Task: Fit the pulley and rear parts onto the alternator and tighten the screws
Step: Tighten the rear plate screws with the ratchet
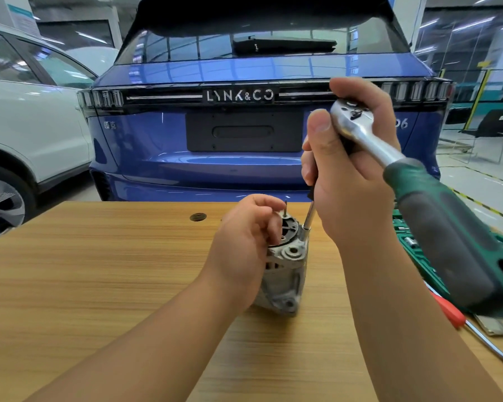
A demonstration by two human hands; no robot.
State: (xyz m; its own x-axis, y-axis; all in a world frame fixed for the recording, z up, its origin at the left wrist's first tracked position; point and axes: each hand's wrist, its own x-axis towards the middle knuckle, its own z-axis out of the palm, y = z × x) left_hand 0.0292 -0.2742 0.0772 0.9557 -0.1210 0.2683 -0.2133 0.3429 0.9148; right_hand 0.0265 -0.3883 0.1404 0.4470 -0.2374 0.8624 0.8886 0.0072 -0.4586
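Note:
A grey cast alternator [285, 274] stands upright on the wooden table [105, 274], its rear face with a thin stud turned up. My left hand [244, 236] grips its upper left side, fingers curled over the rim. My right hand [352, 166] holds the head of a silver ratchet wrench [360, 132] with a green and grey handle that juts toward the lower right. A long extension bar [309, 217] runs down from under that hand to a socket seated on the alternator's top right edge. No pulley is visible.
A green socket set case [413, 242] lies open at the table's right edge. A red-handled screwdriver [459, 317] lies in front of it. A round hole [198, 217] is in the tabletop. A blue car [244, 134] and a white car [26, 117] stand behind the table.

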